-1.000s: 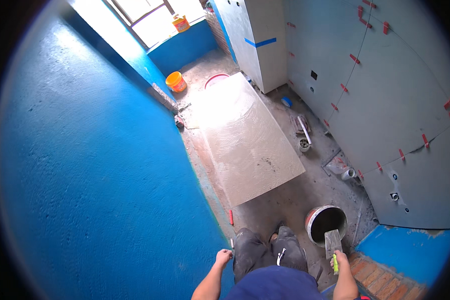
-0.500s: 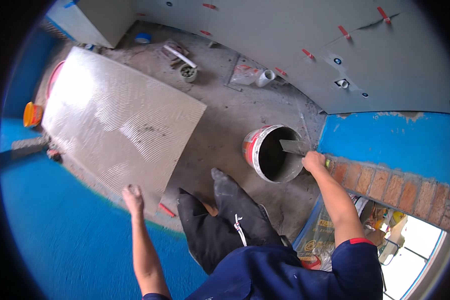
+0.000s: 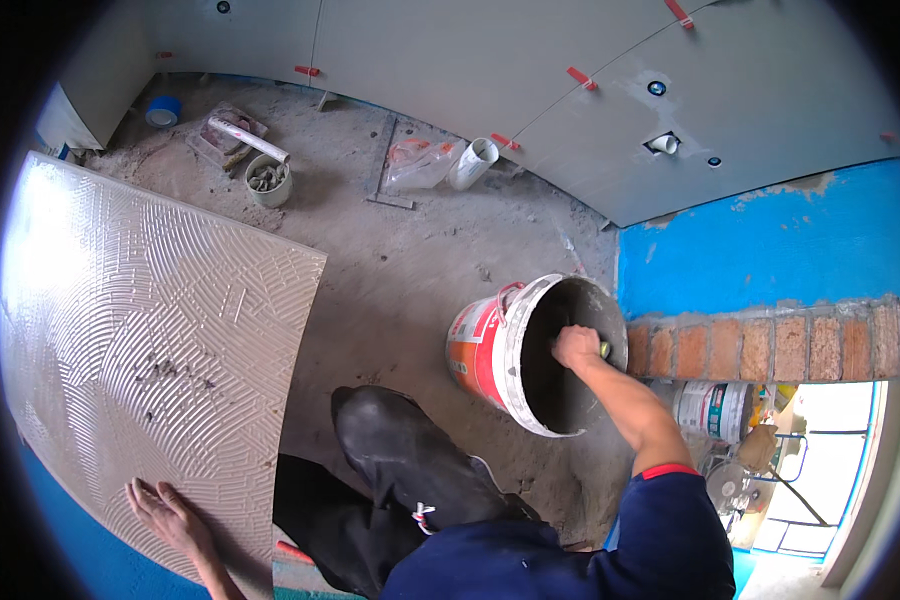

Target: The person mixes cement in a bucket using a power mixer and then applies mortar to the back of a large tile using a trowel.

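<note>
My right hand reaches into a red and white bucket that leans on its side, and grips the yellow handle of a trowel; the blade is hidden inside. My left hand rests flat, fingers spread, on the near corner of a large tile lying on the floor, its upper face combed with grey adhesive. My legs in dark trousers are between the tile and the bucket.
Grey wall tiles with red clips cover the far wall, blue coating and a brick ledge at right. On the dusty floor lie a small tub, a white tube, a plastic bag, a blue tape roll.
The view has swung closer to the bucket. My right hand has gone deeper into the bucket with the trowel. My left hand stays on the tile's corner.
</note>
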Demonstrator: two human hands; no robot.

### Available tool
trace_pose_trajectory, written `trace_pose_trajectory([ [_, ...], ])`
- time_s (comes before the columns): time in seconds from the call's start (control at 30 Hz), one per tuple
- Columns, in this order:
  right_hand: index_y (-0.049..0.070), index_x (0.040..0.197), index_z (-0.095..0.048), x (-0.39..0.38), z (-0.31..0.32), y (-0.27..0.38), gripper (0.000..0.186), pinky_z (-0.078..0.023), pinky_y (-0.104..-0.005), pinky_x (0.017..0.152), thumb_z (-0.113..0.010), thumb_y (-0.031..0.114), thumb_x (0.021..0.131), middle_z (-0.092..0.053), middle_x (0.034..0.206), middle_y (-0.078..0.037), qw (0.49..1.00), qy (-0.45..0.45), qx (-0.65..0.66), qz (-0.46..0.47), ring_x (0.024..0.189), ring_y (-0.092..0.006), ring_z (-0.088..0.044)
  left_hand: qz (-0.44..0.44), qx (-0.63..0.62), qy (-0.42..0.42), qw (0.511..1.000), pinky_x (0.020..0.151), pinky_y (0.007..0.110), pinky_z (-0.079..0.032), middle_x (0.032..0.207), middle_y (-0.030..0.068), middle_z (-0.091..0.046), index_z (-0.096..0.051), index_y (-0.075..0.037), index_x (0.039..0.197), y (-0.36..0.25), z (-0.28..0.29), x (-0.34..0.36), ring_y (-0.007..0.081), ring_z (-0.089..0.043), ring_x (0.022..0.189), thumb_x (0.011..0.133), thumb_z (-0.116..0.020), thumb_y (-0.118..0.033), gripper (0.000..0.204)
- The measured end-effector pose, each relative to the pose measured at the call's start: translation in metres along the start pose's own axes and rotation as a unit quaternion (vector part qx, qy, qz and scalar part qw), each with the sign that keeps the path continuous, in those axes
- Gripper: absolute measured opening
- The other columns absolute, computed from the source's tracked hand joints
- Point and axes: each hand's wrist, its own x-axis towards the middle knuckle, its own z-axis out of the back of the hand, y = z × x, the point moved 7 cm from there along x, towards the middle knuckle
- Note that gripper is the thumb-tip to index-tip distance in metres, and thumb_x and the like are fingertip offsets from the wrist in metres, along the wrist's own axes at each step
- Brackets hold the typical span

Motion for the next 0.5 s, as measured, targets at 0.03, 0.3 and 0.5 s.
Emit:
trace_pose_trajectory([
  [0.03,0.005,0.090,-0.071,0.002,-0.008,-0.004,0.030,-0.050,-0.0387,0.084,-0.053,0.027,0.081,-0.067,0.098,-0.016,0.999,0.017,0.027,-0.031,0.097,-0.0293,-0.064,-0.002,-0.003,0.006,1.000,0.105,0.043,-0.028,0.138,0.0212,-0.036,-0.040,0.006,0.131,-0.003,0.000,0.002,0.0356,-0.033,0.129,0.097,-0.041,-0.031,0.050],
  [0.3,0.000,0.078,-0.066,-0.013,-0.037,0.009,0.055,-0.049,-0.0375,0.067,-0.048,0.051,0.086,-0.066,0.074,-0.016,0.902,0.170,0.361,-0.166,0.068,-0.0260,-0.064,0.031,0.031,0.011,0.999,0.106,0.042,-0.027,0.139,0.0210,-0.037,-0.042,0.003,0.131,-0.003,0.011,-0.001,0.0338,-0.034,0.129,0.098,-0.041,-0.032,0.049],
  [0.5,-0.002,0.084,-0.062,0.026,-0.159,-0.005,0.049,-0.043,-0.0379,0.054,-0.050,0.045,0.087,-0.062,0.072,-0.010,0.708,0.067,0.679,-0.183,0.059,-0.0217,-0.056,0.005,0.020,-0.005,1.000,0.107,0.043,-0.027,0.138,0.0209,-0.038,-0.043,0.003,0.130,-0.011,0.000,0.004,0.0348,-0.034,0.129,0.096,-0.043,-0.029,0.047],
])
